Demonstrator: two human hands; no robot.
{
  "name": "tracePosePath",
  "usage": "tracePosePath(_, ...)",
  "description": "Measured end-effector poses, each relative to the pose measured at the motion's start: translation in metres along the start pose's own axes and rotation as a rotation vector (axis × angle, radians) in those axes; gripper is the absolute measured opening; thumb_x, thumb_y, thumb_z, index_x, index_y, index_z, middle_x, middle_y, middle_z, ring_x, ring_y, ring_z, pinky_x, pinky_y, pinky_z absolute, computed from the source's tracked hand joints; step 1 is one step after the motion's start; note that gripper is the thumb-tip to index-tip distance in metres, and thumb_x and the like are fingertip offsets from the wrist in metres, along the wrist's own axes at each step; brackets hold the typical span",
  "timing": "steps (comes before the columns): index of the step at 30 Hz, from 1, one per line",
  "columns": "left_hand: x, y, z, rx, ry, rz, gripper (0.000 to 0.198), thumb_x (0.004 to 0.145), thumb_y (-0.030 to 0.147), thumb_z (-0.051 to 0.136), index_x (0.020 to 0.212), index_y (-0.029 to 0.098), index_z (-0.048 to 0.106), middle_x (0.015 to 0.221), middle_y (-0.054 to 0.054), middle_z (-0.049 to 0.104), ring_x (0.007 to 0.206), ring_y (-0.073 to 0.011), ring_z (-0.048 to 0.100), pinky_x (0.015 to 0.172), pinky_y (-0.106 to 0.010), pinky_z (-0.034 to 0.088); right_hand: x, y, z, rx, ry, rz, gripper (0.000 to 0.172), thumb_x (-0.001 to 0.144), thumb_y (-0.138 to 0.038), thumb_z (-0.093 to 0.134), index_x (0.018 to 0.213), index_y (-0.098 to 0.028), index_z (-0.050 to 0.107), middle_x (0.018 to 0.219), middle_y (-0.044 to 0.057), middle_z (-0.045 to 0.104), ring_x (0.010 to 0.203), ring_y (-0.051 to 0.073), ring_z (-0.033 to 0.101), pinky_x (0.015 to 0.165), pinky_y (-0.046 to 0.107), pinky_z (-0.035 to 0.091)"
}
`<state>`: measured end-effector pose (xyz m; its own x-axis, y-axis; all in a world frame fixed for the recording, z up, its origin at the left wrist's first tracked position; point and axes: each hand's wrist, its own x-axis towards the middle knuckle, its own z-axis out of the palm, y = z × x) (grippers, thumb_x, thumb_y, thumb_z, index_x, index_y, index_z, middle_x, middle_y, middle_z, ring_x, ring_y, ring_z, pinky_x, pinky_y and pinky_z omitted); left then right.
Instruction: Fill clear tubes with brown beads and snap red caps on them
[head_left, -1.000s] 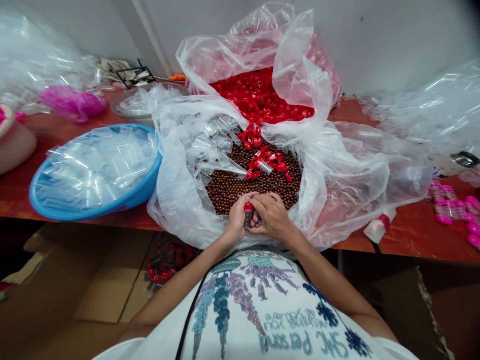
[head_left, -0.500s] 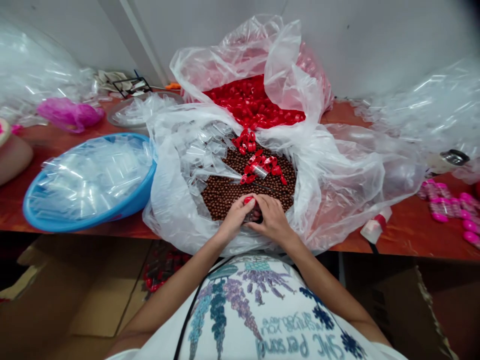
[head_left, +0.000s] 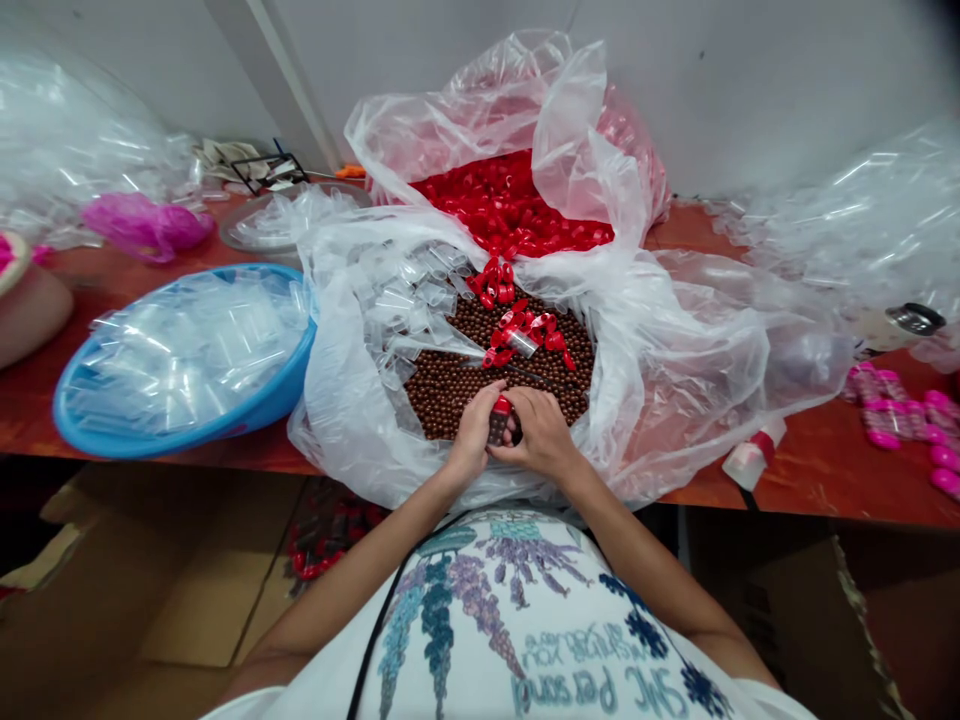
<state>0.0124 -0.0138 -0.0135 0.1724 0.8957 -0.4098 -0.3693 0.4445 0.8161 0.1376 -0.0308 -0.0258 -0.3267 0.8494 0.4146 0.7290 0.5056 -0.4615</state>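
Between my two hands is a small clear tube (head_left: 496, 428) with brown balls inside and a red cap on top. My left hand (head_left: 472, 430) wraps its left side. Fingers of my right hand (head_left: 541, 430) curl round it from the right. Below them lies a mass of brown balls (head_left: 450, 390) in an open plastic bag (head_left: 337, 400). On the balls rest several red caps (head_left: 551, 335) and a clear empty tube (head_left: 520, 343). More clear tubes (head_left: 409, 300) are heaped at the bag's left side.
A blue basin (head_left: 187, 440) of clear tubes stands at left. Behind is a bag of red caps (head_left: 495, 195). Pink-capped tubes (head_left: 892, 410) and a white-and-red roll (head_left: 754, 455) lie at right. Under the table edge are a cardboard box (head_left: 202, 610) and red-capped tubes (head_left: 330, 540).
My left fingers and thumb have shifted off the cap, so the red cap and the filled tube show more. Both hands stay over the balls.
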Motion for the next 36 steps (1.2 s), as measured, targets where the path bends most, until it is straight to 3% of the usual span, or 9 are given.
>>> tracePosePath(6, -0.007, -0.006, 0.000, 0.004, 0.033, 0.060, 0.041, 0.080, 0.035, 0.049, 0.117, 0.020, 0.056, 0.052, 0.003, 0.053, 0.039, -0.0107, 0.045, 0.037, -0.021, 0.037, -0.001, 0.002, 0.003, -0.026, 0.001, -0.096, 0.059, 0.070, -0.043, 0.062, 0.119, -0.014, 0.048, 0.113, 0.014, 0.058, 0.108, 0.027, 0.052, 0.095, 0.042, 0.034)
tracePosePath(11, -0.002, -0.004, -0.007, 0.099, 0.043, -0.001, 0.041, 0.084, 0.042, 0.043, 0.115, 0.020, 0.055, 0.057, 0.000, 0.056, 0.043, -0.0136, 0.050, 0.043, -0.024, 0.040, 0.000, 0.003, 0.003, -0.007, -0.061, -0.083, 0.062, 0.071, -0.045, 0.063, 0.124, -0.015, 0.047, 0.117, 0.014, 0.058, 0.109, 0.027, 0.052, 0.094, 0.042, 0.036)
tracePosePath(14, 0.008, 0.020, -0.025, 0.505, 0.047, 0.152, 0.041, 0.087, 0.046, 0.037, 0.107, 0.018, 0.060, 0.075, -0.008, 0.063, 0.065, -0.0200, 0.060, 0.059, -0.031, 0.048, 0.007, 0.014, -0.001, -0.003, -0.095, 0.019, 0.068, 0.071, -0.049, 0.065, 0.129, -0.019, 0.045, 0.121, 0.013, 0.056, 0.109, 0.027, 0.052, 0.089, 0.041, 0.042)
tracePosePath(17, 0.015, 0.054, -0.052, 1.153, 0.326, 0.500, 0.036, 0.084, 0.038, 0.048, 0.109, 0.016, 0.062, 0.106, -0.015, 0.058, 0.104, -0.0297, 0.053, 0.087, -0.039, 0.042, 0.023, 0.038, -0.008, -0.047, -0.043, 0.179, 0.070, 0.072, -0.048, 0.065, 0.131, -0.018, 0.043, 0.113, 0.013, 0.055, 0.101, 0.028, 0.055, 0.084, 0.041, 0.046)
tracePosePath(19, 0.018, 0.071, -0.068, 1.492, 0.507, 0.515, 0.035, 0.083, 0.028, 0.048, 0.112, 0.013, 0.061, 0.115, -0.019, 0.053, 0.114, -0.0358, 0.044, 0.092, -0.046, 0.035, 0.036, 0.057, -0.014, -0.094, 0.000, 0.301, 0.073, 0.072, -0.045, 0.065, 0.134, -0.015, 0.040, 0.109, 0.013, 0.053, 0.099, 0.029, 0.056, 0.082, 0.041, 0.047)
tracePosePath(21, 0.020, 0.078, -0.079, 1.692, 0.549, 0.449, 0.035, 0.082, 0.022, 0.046, 0.112, 0.013, 0.062, 0.112, -0.021, 0.054, 0.111, -0.0386, 0.044, 0.089, -0.050, 0.035, 0.050, 0.074, -0.020, -0.143, 0.006, 0.389, 0.074, 0.074, -0.040, 0.064, 0.136, -0.012, 0.037, 0.107, 0.014, 0.053, 0.098, 0.031, 0.056, 0.081, 0.041, 0.048)
tracePosePath(27, 0.026, 0.074, -0.087, 1.886, 0.358, 0.336, 0.037, 0.079, 0.015, 0.044, 0.110, 0.017, 0.065, 0.107, -0.018, 0.060, 0.100, -0.0365, 0.049, 0.082, -0.049, 0.037, 0.067, 0.096, -0.023, -0.178, -0.030, 0.426, 0.063, 0.077, -0.022, 0.058, 0.136, -0.012, 0.039, 0.107, 0.016, 0.054, 0.096, 0.030, 0.057, 0.082, 0.041, 0.047)
tracePosePath(32, 0.021, 0.075, -0.084, 1.946, 0.220, 0.387, 0.039, 0.082, 0.013, 0.038, 0.114, 0.013, 0.062, 0.100, -0.018, 0.061, 0.095, -0.0306, 0.051, 0.085, -0.042, 0.039, 0.047, 0.095, -0.029, -0.045, 0.161, 0.357, 0.047, 0.081, -0.010, 0.042, 0.127, -0.015, 0.048, 0.112, 0.013, 0.052, 0.100, 0.023, 0.055, 0.090, 0.036, 0.045)
tracePosePath(36, 0.014, 0.058, -0.064, 1.969, 0.042, 0.387, 0.042, 0.086, 0.018, 0.038, 0.125, 0.013, 0.053, 0.105, -0.017, 0.056, 0.102, -0.0288, 0.047, 0.086, -0.039, 0.040, 0.029, 0.098, -0.040, -0.022, 0.303, 0.425, 0.039, 0.082, -0.008, 0.036, 0.117, -0.014, 0.054, 0.110, 0.012, 0.054, 0.103, 0.019, 0.054, 0.093, 0.032, 0.044)
